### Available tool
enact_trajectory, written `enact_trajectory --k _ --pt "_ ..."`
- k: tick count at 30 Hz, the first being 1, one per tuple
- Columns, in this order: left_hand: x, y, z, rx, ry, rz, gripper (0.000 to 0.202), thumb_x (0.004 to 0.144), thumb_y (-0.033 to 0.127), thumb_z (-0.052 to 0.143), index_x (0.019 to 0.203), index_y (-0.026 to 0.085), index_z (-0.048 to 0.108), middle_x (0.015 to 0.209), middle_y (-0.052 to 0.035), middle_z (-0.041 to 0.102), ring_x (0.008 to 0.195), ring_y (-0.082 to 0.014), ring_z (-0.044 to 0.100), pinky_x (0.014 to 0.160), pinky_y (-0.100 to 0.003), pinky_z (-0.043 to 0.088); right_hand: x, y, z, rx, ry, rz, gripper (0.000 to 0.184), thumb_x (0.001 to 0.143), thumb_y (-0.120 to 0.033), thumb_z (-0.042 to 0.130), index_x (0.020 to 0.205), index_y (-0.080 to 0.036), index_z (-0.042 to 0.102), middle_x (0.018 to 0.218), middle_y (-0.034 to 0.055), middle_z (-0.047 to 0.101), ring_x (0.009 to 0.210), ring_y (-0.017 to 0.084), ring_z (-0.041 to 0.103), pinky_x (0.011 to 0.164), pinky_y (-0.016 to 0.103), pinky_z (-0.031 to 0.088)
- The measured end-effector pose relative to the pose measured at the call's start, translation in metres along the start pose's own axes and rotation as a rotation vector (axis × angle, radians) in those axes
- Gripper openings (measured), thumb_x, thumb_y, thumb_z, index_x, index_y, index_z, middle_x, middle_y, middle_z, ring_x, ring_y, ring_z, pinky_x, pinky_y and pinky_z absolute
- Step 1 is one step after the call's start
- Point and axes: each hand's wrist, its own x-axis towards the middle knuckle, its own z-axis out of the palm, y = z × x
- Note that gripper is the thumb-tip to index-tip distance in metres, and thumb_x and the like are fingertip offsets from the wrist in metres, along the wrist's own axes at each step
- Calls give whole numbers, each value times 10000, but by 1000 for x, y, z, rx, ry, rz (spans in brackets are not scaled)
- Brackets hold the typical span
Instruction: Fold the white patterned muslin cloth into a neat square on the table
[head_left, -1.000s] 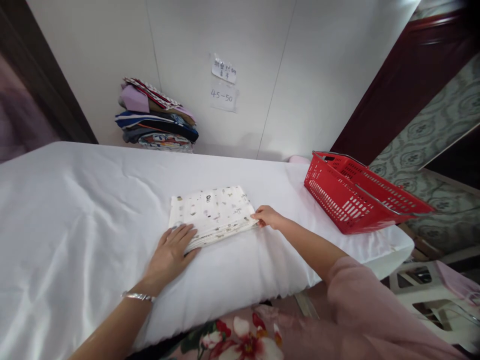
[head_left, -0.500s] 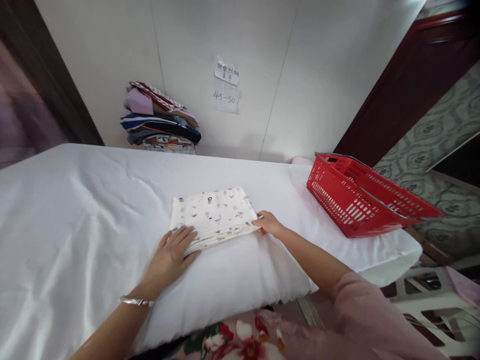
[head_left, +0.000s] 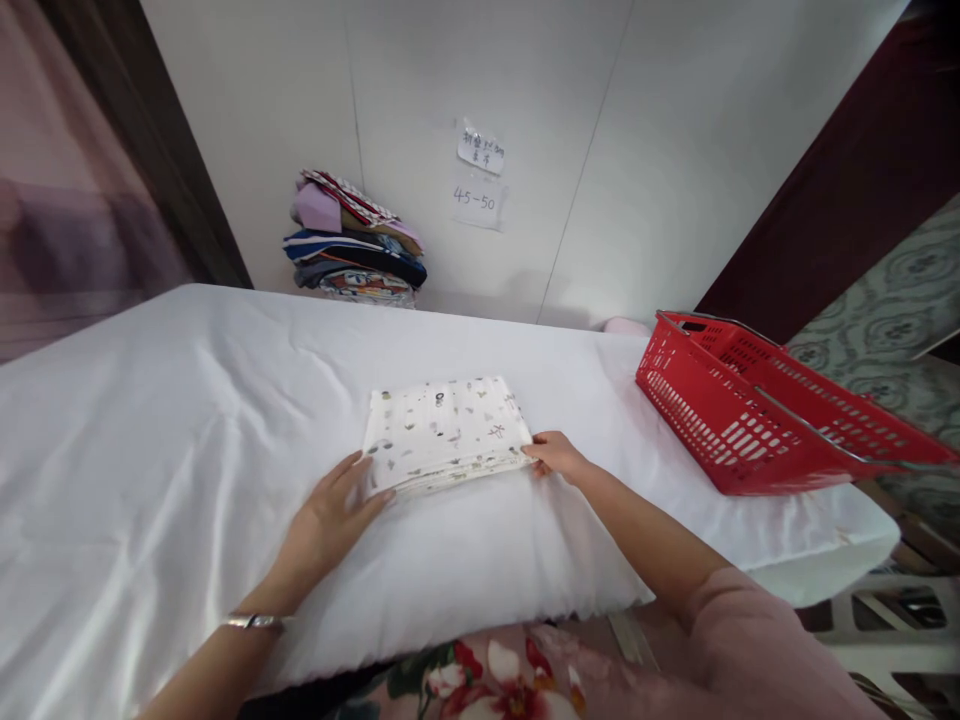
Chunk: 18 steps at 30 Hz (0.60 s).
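Note:
A folded white cloth (head_left: 450, 425) with small printed figures lies flat on the white-covered table, its layered edge facing me. My left hand (head_left: 326, 515), a silver bracelet on its wrist, rests at the near left corner. Its fingers lie along the left side and its thumb is apart from them, touching the near edge. At the near right corner, my right hand (head_left: 556, 455) pinches the cloth between thumb and fingers. The fingertips underneath are partly hidden.
A red plastic basket (head_left: 720, 420) with metal handles stands on the right of the white table cover (head_left: 247, 430). Against the back wall is a stack of folded fabrics (head_left: 356, 245). Paper labels (head_left: 478, 175) hang on the wall, and a sheer pink curtain (head_left: 67, 200) is at left.
My left hand has slid off the cloth's top to its left side and near corner. My right hand still pinches the right corner. The whole view has shifted slightly.

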Motion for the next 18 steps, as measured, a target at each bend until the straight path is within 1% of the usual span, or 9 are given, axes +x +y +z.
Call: enact_trajectory --k 2,3,4,6,9,13,15,16,18 --pt "3 8 -4 -33 -22 -254 595 785 601 466 1185 165 529 1058 -113 657 818 -224 664 708 -349 540 0 -3 0 -25 -12 14 163 644 -264 693 719 -143 616 648 12 595 557 127 559 434 220 477" --pt "6 12 -5 -48 -39 -328 602 779 601 467 1178 154 528 996 -108 675 746 -217 667 658 -338 534 1 -5 0 -48 -15 20 169 639 -268 700 713 -144 613 646 15 597 549 126 557 427 218 469" --pt "10 16 -5 -59 -52 -363 597 770 592 480 1166 149 531 960 -106 684 710 -216 666 629 -330 524 1 -8 0 -78 -12 26 175 633 -270 706 707 -146 609 642 17 597 540 125 555 417 214 456" --pt "18 22 -4 -68 -70 -384 572 746 551 526 1149 145 539 946 -116 686 716 -230 666 607 -327 509 1 -15 1 -154 17 43 181 623 -267 712 704 -153 597 627 17 594 528 124 546 395 206 422" --pt "27 25 -1 -119 -116 -436 551 734 452 549 1190 143 512 946 -126 679 720 -237 663 588 -329 502 -6 -19 4 -273 75 53 173 617 -255 703 689 -164 574 573 4 561 488 119 511 372 204 360" --pt "22 12 -5 -191 -121 -421 538 739 376 532 1242 199 460 918 -68 672 668 -185 649 587 -298 503 -23 -7 11 -333 63 16 144 638 -252 661 671 -172 546 539 -15 519 428 102 451 367 212 303" --pt "17 6 -9 -139 -133 -395 495 738 365 534 1204 204 490 856 -51 670 653 -188 644 583 -304 504 -29 2 14 -313 62 -10 142 651 -269 644 689 -176 542 581 -12 538 448 100 459 381 210 305" --pt "15 6 -11 -88 -137 -380 478 741 358 532 1188 193 502 866 -62 668 670 -203 645 587 -320 508 -31 6 15 -312 72 -22 150 653 -280 642 695 -178 541 604 -8 550 466 101 469 392 208 309" --pt "12 13 -13 57 -101 -299 459 768 333 504 1192 157 500 1009 -123 643 815 -270 643 650 -395 518 -32 10 16 -339 90 -37 165 645 -294 647 691 -178 538 631 -2 568 508 108 493 417 205 318"
